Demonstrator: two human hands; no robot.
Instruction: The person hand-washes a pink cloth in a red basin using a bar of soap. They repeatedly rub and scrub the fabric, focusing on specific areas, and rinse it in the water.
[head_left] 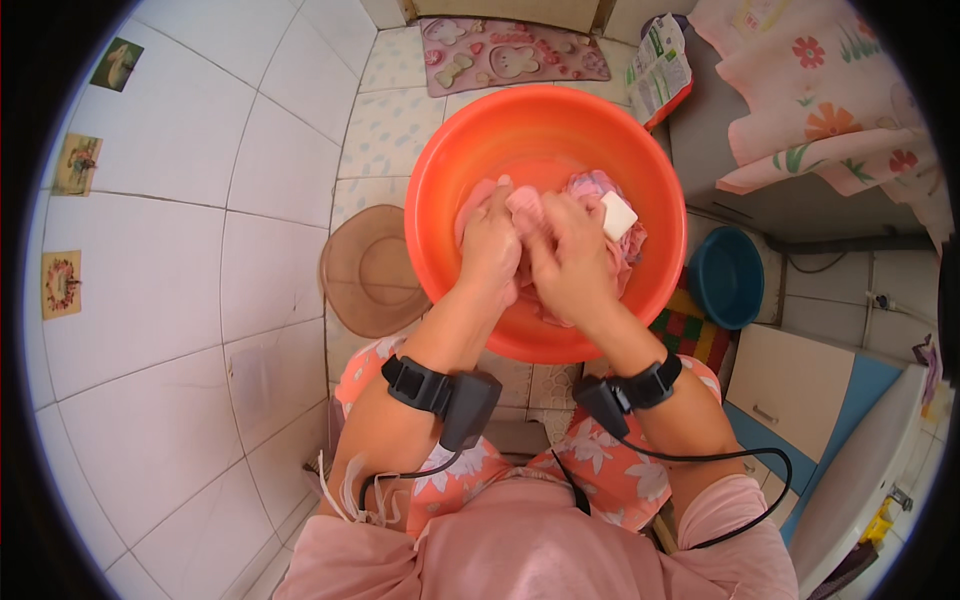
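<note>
My left hand [489, 246] and my right hand [574, 248] are side by side inside a large orange plastic basin [545, 97]. Both are closed on a wet pink cloth [525, 204], bunched up between them. What kind of garment it is does not show. Right of my right hand, a white bar of soap [619, 217] rests on a heap of crumpled pink and patterned laundry [592, 184]. More pink fabric lies under my hands, partly hidden by them.
A brown translucent basin lid [375, 272] lies left of the basin. To the right sit a blue tub [727, 278] and a white-fronted cabinet [787, 385]. Beyond are a pink mat [512, 57], a packet [660, 72] and a hanging flowered cloth [830, 110]. A tiled wall [170, 300] borders the left.
</note>
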